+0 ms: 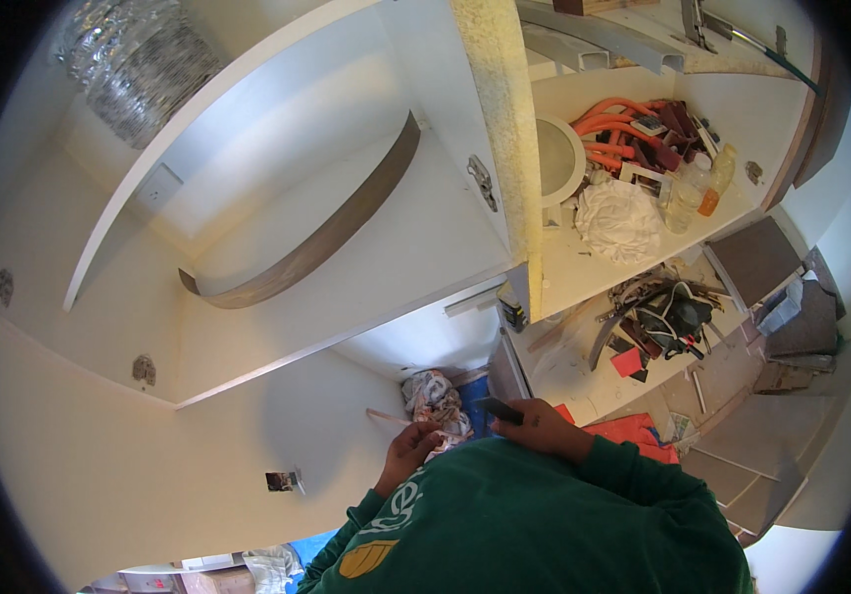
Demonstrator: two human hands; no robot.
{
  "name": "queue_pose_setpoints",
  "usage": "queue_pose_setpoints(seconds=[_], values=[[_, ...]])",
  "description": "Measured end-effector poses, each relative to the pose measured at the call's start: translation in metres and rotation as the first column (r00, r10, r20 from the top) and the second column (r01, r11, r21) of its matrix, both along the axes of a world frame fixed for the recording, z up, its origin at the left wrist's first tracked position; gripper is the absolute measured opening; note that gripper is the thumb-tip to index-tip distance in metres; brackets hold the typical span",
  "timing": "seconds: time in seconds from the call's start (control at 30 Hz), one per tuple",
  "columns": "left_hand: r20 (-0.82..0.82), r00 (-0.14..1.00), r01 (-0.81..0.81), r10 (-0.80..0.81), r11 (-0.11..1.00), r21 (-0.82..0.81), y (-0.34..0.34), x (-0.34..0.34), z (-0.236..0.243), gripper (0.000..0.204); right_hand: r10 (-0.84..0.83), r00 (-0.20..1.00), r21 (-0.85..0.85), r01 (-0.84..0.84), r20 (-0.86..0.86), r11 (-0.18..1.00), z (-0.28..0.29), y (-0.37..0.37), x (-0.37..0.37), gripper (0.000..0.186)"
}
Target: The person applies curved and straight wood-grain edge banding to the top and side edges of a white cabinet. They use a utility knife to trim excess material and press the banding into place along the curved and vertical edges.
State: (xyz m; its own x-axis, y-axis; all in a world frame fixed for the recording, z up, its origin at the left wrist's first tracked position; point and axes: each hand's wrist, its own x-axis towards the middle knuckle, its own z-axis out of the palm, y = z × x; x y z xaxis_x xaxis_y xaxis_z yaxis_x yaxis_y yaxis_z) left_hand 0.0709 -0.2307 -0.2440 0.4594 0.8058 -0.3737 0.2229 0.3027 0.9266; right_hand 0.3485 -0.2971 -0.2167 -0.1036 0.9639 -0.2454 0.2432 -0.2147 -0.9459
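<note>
My right hand is closed around a short, dark, flat-looking object whose kind I cannot make out. My left hand is in front of my body to the left, its fingers curled together. A thin pale brown strip shows just beyond the left fingers; whether they grip it is unclear. Past both hands lies a crumpled, patterned cloth bundle beside something blue.
An open white cabinet holds a curved brown edging strip. Right of its yellowish edge, shelves carry orange hoses, clear bottles, a white cloth and a dark tool pile. Silver ducting hangs upper left.
</note>
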Motion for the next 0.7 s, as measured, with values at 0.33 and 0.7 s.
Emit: queue_pose_setpoints(seconds=[0.33, 0.7], values=[[-0.086, 0.996, -0.028, 0.028, 1.0, 0.002, -0.005, 0.005, 0.012, 0.027, 0.019, 0.972, 0.07, -0.003, -0.232, 0.998, -0.005, -0.004, 0.003, 0.023], [-0.097, 0.995, -0.001, 0.005, 0.999, 0.037, -0.003, -0.008, -0.016, 0.029, -0.025, 0.95, -0.032, 0.016, -0.311, 0.999, -0.026, -0.005, -0.003, 0.02]])
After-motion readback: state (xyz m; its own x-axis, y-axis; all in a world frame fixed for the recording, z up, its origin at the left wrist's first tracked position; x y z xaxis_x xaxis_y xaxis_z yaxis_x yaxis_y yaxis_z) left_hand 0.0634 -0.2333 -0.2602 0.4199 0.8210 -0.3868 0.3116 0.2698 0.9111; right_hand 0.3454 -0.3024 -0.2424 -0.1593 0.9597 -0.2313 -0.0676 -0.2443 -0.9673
